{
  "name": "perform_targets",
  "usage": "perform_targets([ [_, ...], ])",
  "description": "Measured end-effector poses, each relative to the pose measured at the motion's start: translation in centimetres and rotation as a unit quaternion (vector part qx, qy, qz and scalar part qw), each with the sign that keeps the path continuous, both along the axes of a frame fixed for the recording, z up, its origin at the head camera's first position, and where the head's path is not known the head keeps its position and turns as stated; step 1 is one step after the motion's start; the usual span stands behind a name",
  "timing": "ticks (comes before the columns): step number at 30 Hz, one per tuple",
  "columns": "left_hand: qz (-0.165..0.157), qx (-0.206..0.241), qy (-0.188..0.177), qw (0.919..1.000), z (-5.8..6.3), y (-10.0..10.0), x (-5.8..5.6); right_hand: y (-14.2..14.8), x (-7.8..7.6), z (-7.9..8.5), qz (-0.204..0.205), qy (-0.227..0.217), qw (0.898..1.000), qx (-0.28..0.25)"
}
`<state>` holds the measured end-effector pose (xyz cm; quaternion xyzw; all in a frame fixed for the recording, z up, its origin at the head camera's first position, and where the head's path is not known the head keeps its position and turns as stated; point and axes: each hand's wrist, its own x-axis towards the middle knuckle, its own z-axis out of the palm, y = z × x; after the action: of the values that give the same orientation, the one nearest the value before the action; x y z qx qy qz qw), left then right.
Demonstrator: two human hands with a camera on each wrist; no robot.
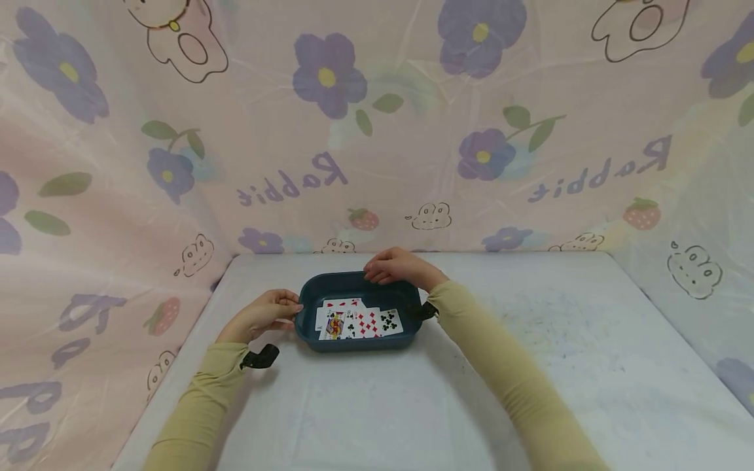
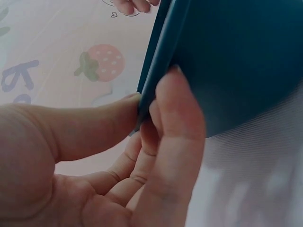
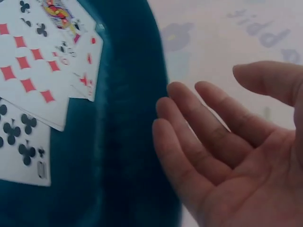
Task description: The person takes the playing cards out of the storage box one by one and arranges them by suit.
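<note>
A dark teal tray (image 1: 359, 345) with raised walls stands on the white table, tipped slightly in the left wrist view. Several playing cards (image 1: 368, 322) lie face up and overlapping on its floor, among them a face card, red diamonds and black clubs. My left hand (image 1: 268, 313) pinches the tray's left rim, thumb on one side and fingers curled on the other (image 2: 177, 113). Over the far rim, toward the right, is my right hand (image 1: 400, 265). In the right wrist view its fingers (image 3: 189, 142) are loosely bent beside the tray wall, holding nothing.
The white table (image 1: 530, 340) extends around the tray, with faint dark smudges at the right. Patterned cloth (image 1: 406, 144) with flowers and rabbits hangs behind and along the sides. A black wrist camera (image 1: 261, 357) juts from the left sleeve.
</note>
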<state>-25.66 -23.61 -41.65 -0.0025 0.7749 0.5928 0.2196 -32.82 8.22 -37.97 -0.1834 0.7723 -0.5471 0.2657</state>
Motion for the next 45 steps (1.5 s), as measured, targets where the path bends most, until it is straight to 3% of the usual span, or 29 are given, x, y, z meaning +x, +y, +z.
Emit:
perform_targets([
  [7,-0.002,-0.005,0.005,1.0000,-0.1,-0.1,-0.1,-1.6,-0.1,-1.9,0.036,-0.009,0.998,0.041],
  [15,-0.005,-0.005,0.009,0.9999,-0.1,-0.2,-0.2,-2.1,-0.2,-2.9,0.051,-0.004,0.995,0.085],
  [25,0.018,-0.029,-0.006,0.9994,0.0,0.0,-0.8,-2.2,-0.2,-3.0,0.052,-0.012,0.992,0.113],
  [30,0.033,-0.020,-0.014,0.9992,-0.2,-0.1,-1.3,-2.2,-0.4,-3.4,0.050,-0.013,0.990,0.133],
  [37,0.016,0.001,-0.021,0.9997,-0.6,-0.4,-1.6,-2.3,-0.3,-3.6,0.061,-0.016,0.986,0.154],
  [45,0.018,0.014,-0.023,0.9995,-0.7,-0.6,-1.8,-2.5,-0.2,-3.2,0.086,-0.008,0.977,0.194],
])
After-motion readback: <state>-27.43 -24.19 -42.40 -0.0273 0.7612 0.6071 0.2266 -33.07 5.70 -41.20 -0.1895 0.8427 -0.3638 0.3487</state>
